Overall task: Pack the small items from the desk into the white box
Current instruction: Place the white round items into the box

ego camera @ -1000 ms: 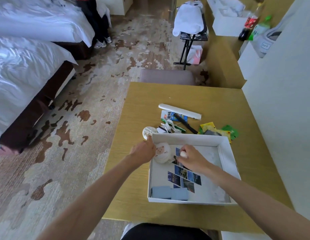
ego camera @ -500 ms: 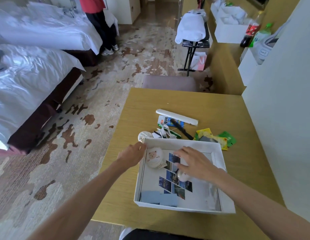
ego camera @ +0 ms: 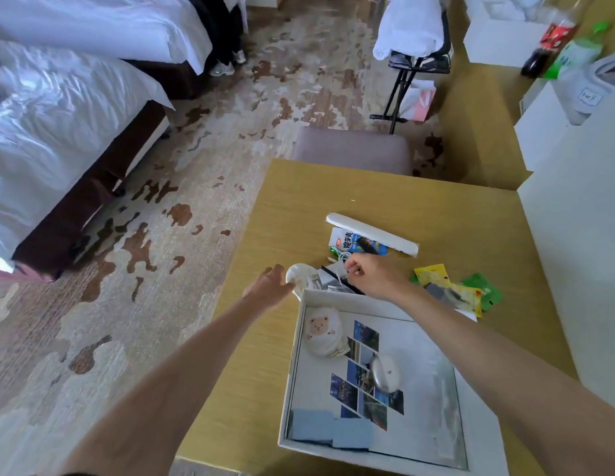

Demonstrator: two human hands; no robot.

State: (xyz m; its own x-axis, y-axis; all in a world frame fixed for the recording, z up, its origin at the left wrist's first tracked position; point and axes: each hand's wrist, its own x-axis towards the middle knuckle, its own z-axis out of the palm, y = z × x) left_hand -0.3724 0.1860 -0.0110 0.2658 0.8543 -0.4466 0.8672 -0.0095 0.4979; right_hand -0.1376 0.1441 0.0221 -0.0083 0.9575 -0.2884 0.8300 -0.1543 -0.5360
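Note:
The white box (ego camera: 293,365) sits on the desk's near right part. It holds a sheep plush (ego camera: 325,333), a white earbud case (ego camera: 385,372) and blue cards (ego camera: 330,429). Just beyond its far rim lies a pile of small things. My right hand (ego camera: 368,274) is over that pile, fingers pinched on a white cable (ego camera: 341,266). My left hand (ego camera: 270,286) is open beside a round white item (ego camera: 299,274). Farther back lie a long white case (ego camera: 371,233), a blue-white packet (ego camera: 344,242), a yellow packet (ego camera: 433,274) and a green packet (ego camera: 481,286).
The wooden desk (ego camera: 419,201) meets a white wall on the right. A padded chair (ego camera: 350,149) stands at its far edge. White beds (ego camera: 58,97) fill the left, with patterned carpet between. A person's legs (ego camera: 223,32) and a luggage rack (ego camera: 412,60) are at the back.
My right hand has left the box, with the earbud case now lying inside, and reached forward to the pile. My left hand has moved off the box's corner toward the round white item.

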